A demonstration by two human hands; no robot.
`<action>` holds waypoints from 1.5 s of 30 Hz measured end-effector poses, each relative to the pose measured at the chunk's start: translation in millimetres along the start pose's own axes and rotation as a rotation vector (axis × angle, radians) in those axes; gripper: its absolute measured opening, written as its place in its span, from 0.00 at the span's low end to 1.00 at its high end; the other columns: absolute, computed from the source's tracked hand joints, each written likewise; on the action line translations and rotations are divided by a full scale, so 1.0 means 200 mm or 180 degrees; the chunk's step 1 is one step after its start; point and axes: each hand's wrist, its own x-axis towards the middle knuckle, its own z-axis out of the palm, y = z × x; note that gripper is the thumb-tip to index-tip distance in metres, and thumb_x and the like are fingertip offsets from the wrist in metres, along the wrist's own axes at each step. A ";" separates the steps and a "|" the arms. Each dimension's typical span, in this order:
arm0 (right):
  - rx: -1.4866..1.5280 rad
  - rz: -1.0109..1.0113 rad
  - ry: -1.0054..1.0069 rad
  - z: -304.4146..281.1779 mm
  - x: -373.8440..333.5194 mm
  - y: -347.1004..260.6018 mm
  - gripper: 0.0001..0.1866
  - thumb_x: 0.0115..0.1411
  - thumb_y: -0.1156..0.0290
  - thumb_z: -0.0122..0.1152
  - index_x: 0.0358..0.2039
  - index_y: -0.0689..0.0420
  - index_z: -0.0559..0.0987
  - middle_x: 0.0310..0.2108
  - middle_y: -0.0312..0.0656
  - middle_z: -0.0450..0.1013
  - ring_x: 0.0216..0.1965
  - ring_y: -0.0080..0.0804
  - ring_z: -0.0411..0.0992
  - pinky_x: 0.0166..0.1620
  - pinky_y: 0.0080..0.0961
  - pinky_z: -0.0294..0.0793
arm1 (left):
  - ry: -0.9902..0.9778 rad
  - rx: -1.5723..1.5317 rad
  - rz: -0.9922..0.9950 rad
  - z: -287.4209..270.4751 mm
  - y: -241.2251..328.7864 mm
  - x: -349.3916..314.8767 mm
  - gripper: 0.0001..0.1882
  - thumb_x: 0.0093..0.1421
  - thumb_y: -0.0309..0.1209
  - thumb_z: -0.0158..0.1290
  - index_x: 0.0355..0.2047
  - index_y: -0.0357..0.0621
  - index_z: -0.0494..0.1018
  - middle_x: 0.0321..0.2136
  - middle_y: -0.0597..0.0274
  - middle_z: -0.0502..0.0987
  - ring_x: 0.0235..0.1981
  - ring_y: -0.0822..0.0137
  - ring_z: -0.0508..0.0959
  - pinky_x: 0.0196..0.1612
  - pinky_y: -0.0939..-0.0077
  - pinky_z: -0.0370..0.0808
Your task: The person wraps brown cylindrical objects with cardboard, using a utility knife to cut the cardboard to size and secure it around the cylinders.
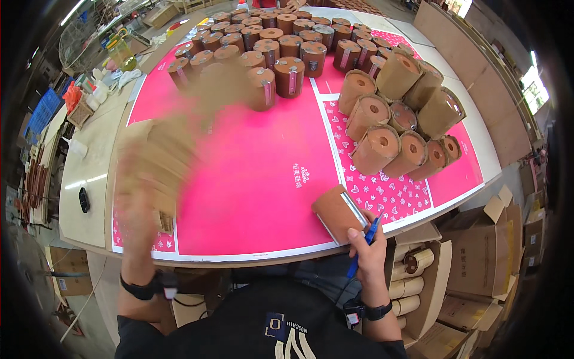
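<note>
My right hand (369, 254) is closed on a slim blue pen-like tool (366, 242). Its thumb and fingers also grip the edge of a brown cylinder (336, 214) with a silver strip, tilted near the table's front edge. My left hand (139, 218) is smeared by motion beside a stack of brown paper (152, 164), its fingers not readable. Above the stack, a blurred brown sheet (218, 87) sweeps toward the standing cylinders. Wrapped in brown paper, several cylinders (382, 143) are grouped at the right, some stacked on others.
Many bare brown cylinders (290, 78) fill the table's far side, near another person's hand (295, 5). Pink printed sheets (251, 197) cover the tabletop. A small black object (84, 200) lies at the left. Below right, an open carton (433, 287) holds paper-wrapped cylinders.
</note>
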 end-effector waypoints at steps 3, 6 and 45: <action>0.0230 0.0105 -0.0051 -0.04 0.04 -0.01 0.33 0.55 0.65 0.73 0.58 0.64 0.71 0.30 0.33 0.72 0.21 0.15 0.66 0.23 0.13 0.63 | 0.1191 0.1289 0.2042 -0.18 -0.03 0.16 0.31 0.63 0.14 0.45 0.68 0.39 0.62 0.63 0.50 0.70 0.64 0.61 0.70 0.64 0.69 0.68; 0.0404 0.0177 -0.0151 -0.01 0.05 -0.05 0.31 0.56 0.66 0.72 0.57 0.63 0.71 0.30 0.33 0.71 0.20 0.15 0.65 0.22 0.13 0.62 | -0.0487 0.3969 0.2132 -0.48 -0.22 0.12 0.32 0.60 0.19 0.49 0.66 0.39 0.64 0.67 0.43 0.64 0.69 0.48 0.62 0.72 0.56 0.52; -0.1878 -0.1045 0.0549 -0.23 -0.11 -0.09 0.24 0.56 0.73 0.71 0.52 0.65 0.76 0.33 0.36 0.72 0.31 0.22 0.66 0.37 0.21 0.70 | -0.0651 0.3085 0.0196 1.38 -0.77 0.76 0.51 0.51 0.63 0.64 0.55 0.27 0.63 0.52 0.30 0.73 0.61 0.42 0.69 0.65 0.46 0.60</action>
